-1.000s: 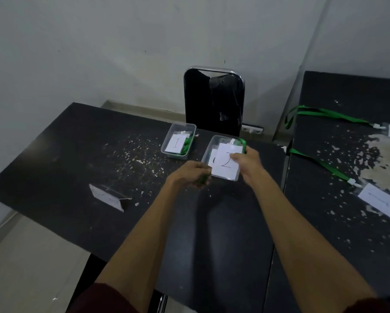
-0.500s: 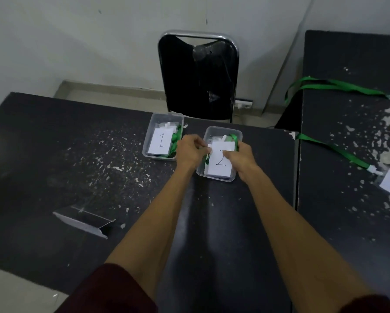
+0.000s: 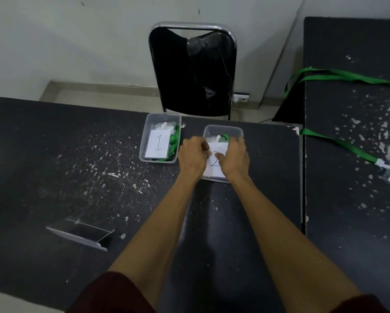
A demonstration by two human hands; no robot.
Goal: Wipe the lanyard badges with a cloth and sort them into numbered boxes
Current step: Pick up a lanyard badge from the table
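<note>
1. Both hands are working over the clear box on the right (image 3: 223,132), the one whose white card shows a "2". The left hand (image 3: 193,155) and the right hand (image 3: 233,158) are resting on that badge (image 3: 215,154) and seem to be pressing it down into the box.
2. The fingers of both hands are curling onto the badge card; whether they are pinching it or only pushing on it, I cannot tell.
3. A bit of green lanyard (image 3: 224,136) is sticking up at the far end of this box, so the strap is going in with the card.
4. The neighbouring box (image 3: 161,118), carrying a card marked "1", is already holding a badge and green strap, so at least one item looks sorted.
5. On the second counter (image 3: 347,222) to the right, two green lanyards (image 3: 338,74) (image 3: 338,143) are lying loose, apparently waiting for wiping and sorting.
6. No cloth is showing anywhere.
</note>
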